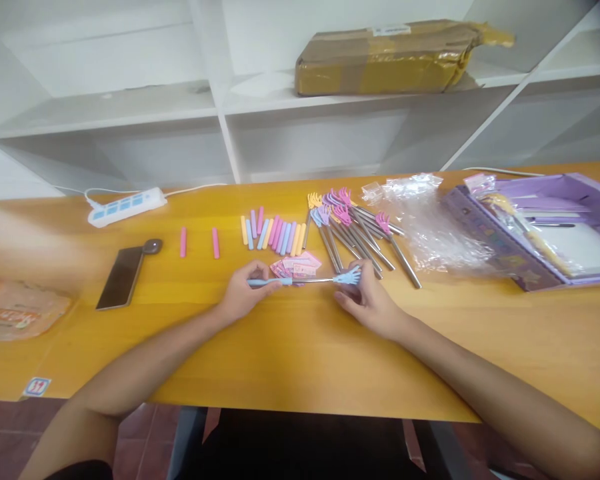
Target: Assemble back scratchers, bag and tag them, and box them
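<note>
Spanning the gap between the two hands is one blue scratcher (313, 281), held roughly level above the near-middle part of the table (305, 360). Its blue handle end lies in the left hand (245, 292), which is closed on it, thumb laid along the handle and fingers curled behind. The bare metal rod runs across the space between the hands, and the blue claw meets the fingers of the right hand (373, 303). That hand is partly curled with the thumb standing apart below the claw; whether it grips the claw or merely steadies it cannot be told. Just beyond the rod, close to the left hand, lie pink printed cards (305, 261), overlapping one another. Farther back is a group of coloured tubes (283, 238) in yellow, blue, purple and pink, set side by side; two pink tubes (183, 242) lie apart from it on the left. Beyond the right hand rests a heap of scratchers (363, 233), metal rods crossing, claws mostly toward the shelf side. Right of the heap are clear plastic wrapping (440, 233) and a purple box (490, 240). A dark phone-like slab (121, 279) lies well left of the left hand.
</note>
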{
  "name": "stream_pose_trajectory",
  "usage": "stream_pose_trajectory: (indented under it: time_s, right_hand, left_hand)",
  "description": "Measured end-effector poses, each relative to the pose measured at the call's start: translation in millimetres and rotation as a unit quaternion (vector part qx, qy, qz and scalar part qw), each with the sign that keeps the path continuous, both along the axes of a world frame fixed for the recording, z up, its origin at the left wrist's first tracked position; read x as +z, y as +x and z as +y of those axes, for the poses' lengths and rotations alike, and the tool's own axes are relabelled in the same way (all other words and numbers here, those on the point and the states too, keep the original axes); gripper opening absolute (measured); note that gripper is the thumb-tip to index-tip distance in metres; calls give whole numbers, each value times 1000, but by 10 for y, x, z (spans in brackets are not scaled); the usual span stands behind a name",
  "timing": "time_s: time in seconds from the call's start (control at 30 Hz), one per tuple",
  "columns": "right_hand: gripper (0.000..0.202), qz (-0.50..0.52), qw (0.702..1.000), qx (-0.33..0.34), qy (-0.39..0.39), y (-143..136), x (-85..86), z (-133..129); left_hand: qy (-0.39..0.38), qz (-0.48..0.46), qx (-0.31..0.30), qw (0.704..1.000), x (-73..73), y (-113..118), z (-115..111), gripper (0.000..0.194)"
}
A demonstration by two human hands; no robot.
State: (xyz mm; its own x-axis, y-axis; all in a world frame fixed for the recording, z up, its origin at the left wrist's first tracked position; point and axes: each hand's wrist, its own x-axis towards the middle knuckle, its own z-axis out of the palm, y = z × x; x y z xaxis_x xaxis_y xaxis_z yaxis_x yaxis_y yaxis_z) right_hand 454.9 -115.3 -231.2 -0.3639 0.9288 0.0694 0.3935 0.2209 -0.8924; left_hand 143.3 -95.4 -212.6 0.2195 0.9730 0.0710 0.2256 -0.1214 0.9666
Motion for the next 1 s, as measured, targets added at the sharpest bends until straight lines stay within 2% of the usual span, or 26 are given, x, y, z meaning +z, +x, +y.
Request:
stream_pose_trajectory:
  time_s: [0.2, 0.43, 0.7, 1.0]
  right_hand:
    - [40, 21, 1000, 1, -4, -53, -37, -62]
    - [40, 3, 1000, -1, 7, -92, -20, -86]
    - [42, -3, 1000, 1, 23, -137, -80, -100]
    - [43, 0, 1000, 4, 21, -189, -95, -144]
  left_hand:
    - [1, -4, -8, 1000, -3, 23, -31, 45]
    - [13, 4, 2, 1000, -29, 48, -87, 46]
    - [12, 8, 2, 1000, -81, 54, -146, 43]
    - [8, -6, -6, 1000, -73, 70, -156, 42]
